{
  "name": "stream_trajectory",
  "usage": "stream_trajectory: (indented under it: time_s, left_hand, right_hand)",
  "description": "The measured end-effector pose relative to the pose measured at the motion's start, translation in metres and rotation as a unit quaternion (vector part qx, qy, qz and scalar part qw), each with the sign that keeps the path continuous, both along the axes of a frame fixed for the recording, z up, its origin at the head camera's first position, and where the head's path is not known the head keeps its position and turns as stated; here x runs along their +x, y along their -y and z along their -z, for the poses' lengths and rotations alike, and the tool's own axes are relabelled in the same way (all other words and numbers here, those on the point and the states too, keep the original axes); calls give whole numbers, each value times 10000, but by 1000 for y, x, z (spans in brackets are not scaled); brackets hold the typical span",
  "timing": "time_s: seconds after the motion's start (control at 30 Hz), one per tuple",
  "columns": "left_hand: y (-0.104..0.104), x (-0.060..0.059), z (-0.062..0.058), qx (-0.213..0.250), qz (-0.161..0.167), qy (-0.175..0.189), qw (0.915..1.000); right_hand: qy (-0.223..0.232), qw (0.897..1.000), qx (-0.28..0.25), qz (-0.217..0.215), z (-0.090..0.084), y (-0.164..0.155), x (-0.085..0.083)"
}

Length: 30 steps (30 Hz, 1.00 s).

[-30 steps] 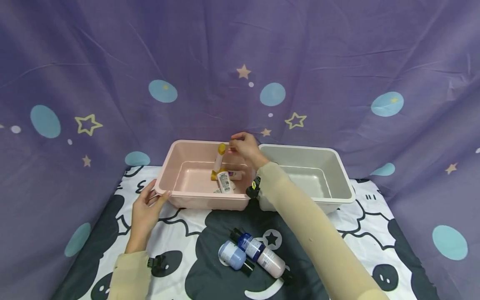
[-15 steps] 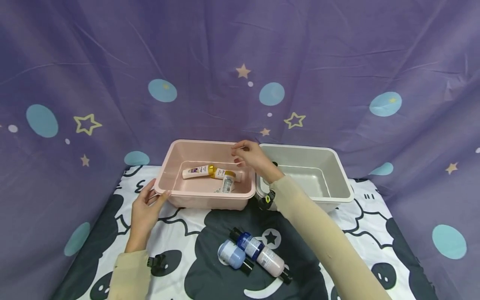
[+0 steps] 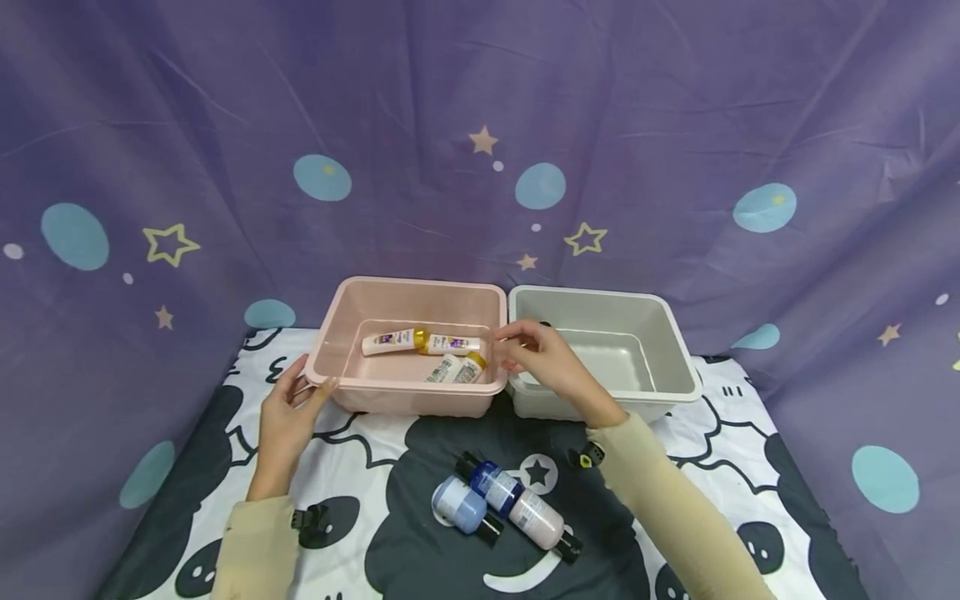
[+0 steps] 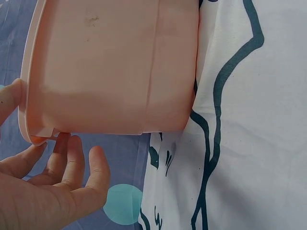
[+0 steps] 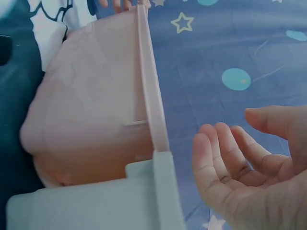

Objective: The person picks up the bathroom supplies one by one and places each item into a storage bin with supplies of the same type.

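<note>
Pink bin (image 3: 408,402): smooth moulded plastic, rounded corners. Four white gold-capped tubes (image 3: 453,345) lie inside, perhaps soft-walled; print too small to read. Left hand (image 3: 287,425) pinches the bin's near-left corner at the rim. Right hand (image 3: 551,358), fingers loosely bent, holding nothing, hovers by the adjoining rims, partly hiding the pale-grey bin (image 3: 615,358). Nearer, three black-capped bottles (image 3: 461,504) lie on printed cloth (image 3: 367,479).

Site presents as a small draped booth or corner; wider premises cannot be determined. A purple hanging (image 3: 637,108) printed with stars (image 3: 483,140) and blue ovals (image 3: 540,186) spans the back and both sides, creases visible. A black-and-white cartoon cloth (image 3: 408,475) covers the supporting surface, whose type is hidden. Both fabrics resemble bedroom or nursery textiles.
</note>
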<state>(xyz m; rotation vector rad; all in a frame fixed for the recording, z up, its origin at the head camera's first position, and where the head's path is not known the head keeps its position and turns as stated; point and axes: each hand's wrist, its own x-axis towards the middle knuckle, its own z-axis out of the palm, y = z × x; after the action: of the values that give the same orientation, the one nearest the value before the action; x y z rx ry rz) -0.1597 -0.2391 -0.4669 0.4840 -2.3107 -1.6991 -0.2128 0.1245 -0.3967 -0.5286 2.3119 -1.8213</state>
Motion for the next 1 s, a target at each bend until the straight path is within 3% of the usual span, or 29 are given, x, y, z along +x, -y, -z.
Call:
stream_trajectory:
  time_s: [0.5, 1.0]
  left_hand:
    - [1, -1, 2, -4, 32, -71, 10000]
    - [1, -3, 3, 7, -82, 42, 10000]
  right_hand:
    - [37, 9999, -29, 105, 39, -49, 70]
    - [715, 9971, 30, 255, 76, -72, 113]
